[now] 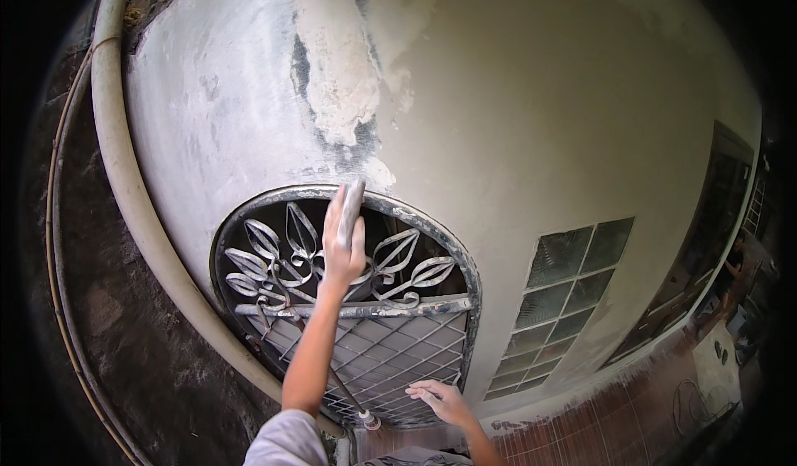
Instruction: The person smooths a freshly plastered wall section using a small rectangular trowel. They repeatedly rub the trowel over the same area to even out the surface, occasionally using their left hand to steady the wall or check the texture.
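My left hand [339, 254] is raised in front of the top of an arched window opening. It is closed around a narrow, pale grey block [352, 210], like a sanding block, whose upper end reaches the wall [498, 109] just above the arch. The wall there has white filler, bare grey patches and peeled paint [344, 92]. Lower down, my right hand [440, 399] hangs before the window's lattice with its fingers stretched out, holding nothing. White dust coats its fingertips. Behind my left hand is a metal grille [398, 254] with leaf-shaped scrolls and flaking paint.
A thick pale pipe [137, 171] curves down the left side, with thinner cables beyond it over dark soil [100, 300]. Right of the arch, a glass-block window [564, 296] is set in the wall. Reddish tiles [581, 416] run along the wall's foot; a person [734, 262] is far right.
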